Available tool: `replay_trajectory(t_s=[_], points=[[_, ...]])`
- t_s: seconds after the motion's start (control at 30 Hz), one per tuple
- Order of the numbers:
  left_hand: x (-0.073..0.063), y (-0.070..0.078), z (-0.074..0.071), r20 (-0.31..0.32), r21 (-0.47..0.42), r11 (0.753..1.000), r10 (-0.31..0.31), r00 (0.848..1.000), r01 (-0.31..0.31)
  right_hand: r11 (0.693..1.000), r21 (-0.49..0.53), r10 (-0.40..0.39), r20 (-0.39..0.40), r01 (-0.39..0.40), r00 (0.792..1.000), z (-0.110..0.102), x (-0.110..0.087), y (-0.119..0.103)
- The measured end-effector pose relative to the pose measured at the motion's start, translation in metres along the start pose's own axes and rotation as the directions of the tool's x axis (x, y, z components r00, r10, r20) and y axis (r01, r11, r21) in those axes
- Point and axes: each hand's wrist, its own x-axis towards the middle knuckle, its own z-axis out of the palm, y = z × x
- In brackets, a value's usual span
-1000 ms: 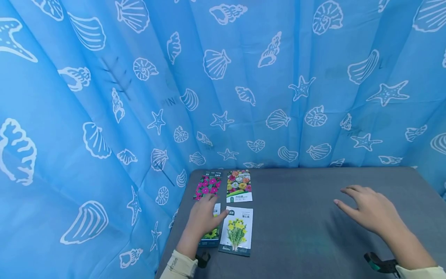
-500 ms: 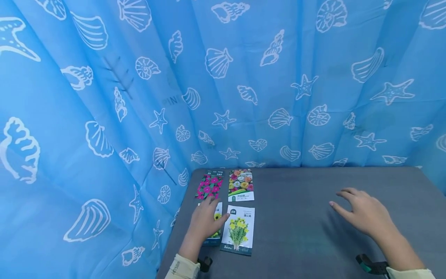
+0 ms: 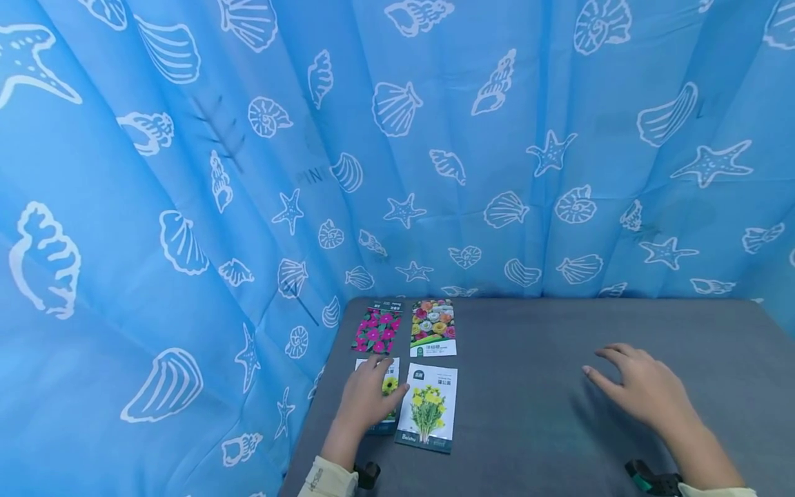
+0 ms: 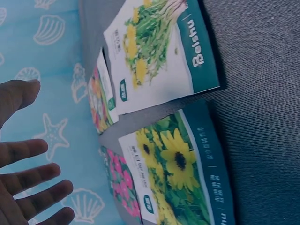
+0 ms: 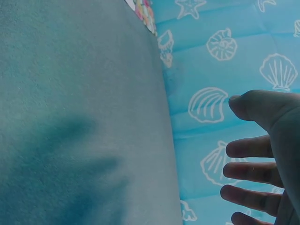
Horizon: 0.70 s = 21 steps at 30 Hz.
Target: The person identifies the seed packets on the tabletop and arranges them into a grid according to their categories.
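Observation:
Two rows of seed packets lie at the left of the grey table. My left hand (image 3: pixel 366 397) hovers over the front-left packet, a sunflower-type seed packet (image 4: pixel 176 161), and partly hides it in the head view; its fingers are spread and hold nothing. Right of it lies a white seed packet with yellow flowers (image 3: pixel 427 407). Behind these are a pink-flower seed packet (image 3: pixel 377 330) and a mixed-colour flower seed packet (image 3: pixel 433 328). Far to the right, my right hand (image 3: pixel 642 386) hangs above the table with relaxed fingers and nothing in them, its shadow below.
The grey table (image 3: pixel 522 400) ends at a blue curtain (image 3: pixel 472 172) printed with white shells and starfish, which runs along its back and left sides. Each wrist wears a dark band, such as the right wristband (image 3: pixel 652 478).
The right hand has drifted slightly left and nearer the table's front. My left hand stays over the same packet, while the whole head view has shifted a little. The packets lie as before.

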Motion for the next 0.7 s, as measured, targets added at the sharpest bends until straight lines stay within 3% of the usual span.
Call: replay_trajectory(t_s=[0.7], points=[[-0.012,-0.009,0.018,0.003,-0.065,0.997,-0.029,1.000,0.029,0.998,0.059,-0.019,-0.063,0.023,0.998,0.021,-0.004,-0.023]])
